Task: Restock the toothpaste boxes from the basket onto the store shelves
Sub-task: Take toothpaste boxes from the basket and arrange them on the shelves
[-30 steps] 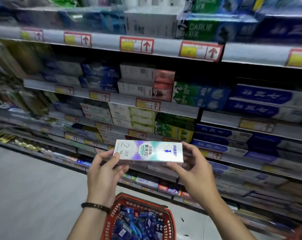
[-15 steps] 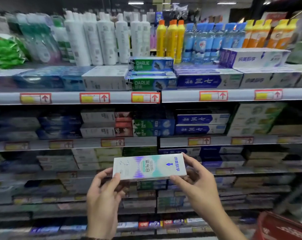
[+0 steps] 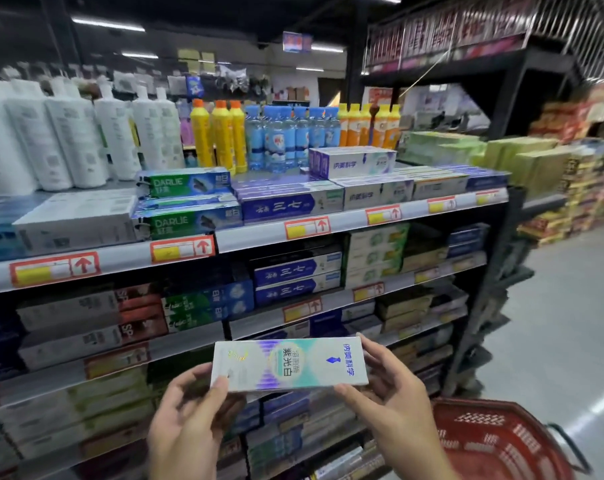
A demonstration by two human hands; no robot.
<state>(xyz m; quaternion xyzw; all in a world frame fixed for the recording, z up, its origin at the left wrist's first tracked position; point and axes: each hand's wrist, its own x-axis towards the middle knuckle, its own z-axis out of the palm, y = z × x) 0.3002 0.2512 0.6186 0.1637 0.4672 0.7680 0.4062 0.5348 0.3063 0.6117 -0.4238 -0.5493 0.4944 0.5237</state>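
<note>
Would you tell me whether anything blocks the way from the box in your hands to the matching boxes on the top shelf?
Nothing visible does. The left hand and right hand hold the toothpaste box in front of the lower shelves; only open air lies between it and the matching boxes on the top shelf.

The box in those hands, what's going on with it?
A person is restocking toothpaste in a shop. They hold one white toothpaste box level in front of the shelves, with the left hand pinching its left end and the right hand pinching its right end. Matching boxes sit on the top shelf, up and to the right. The red basket is down at the lower right. The box is not on a shelf yet.
</note>
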